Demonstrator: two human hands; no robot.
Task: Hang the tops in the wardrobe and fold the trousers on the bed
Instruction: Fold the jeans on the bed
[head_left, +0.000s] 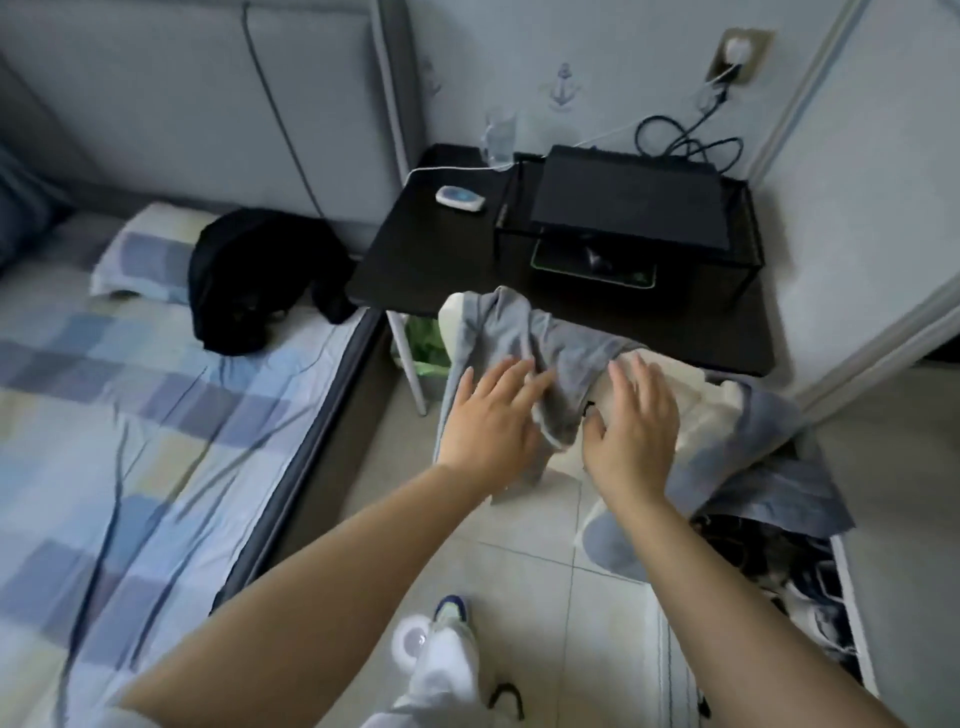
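A light grey garment is draped over a pile of clothes on a chair by the black desk. Under it lies a cream garment and a blue-grey one. My left hand reaches out with straight fingers and touches the grey garment's left side. My right hand hovers with spread fingers over the cream garment, just right of the grey one. Neither hand holds anything. A black garment lies crumpled on the bed near the pillow.
The black desk carries a printer, a glass and a small white device. A white desk leg stands between bed and clothes pile. More dark clothes lie low at the right. Tiled floor lies below.
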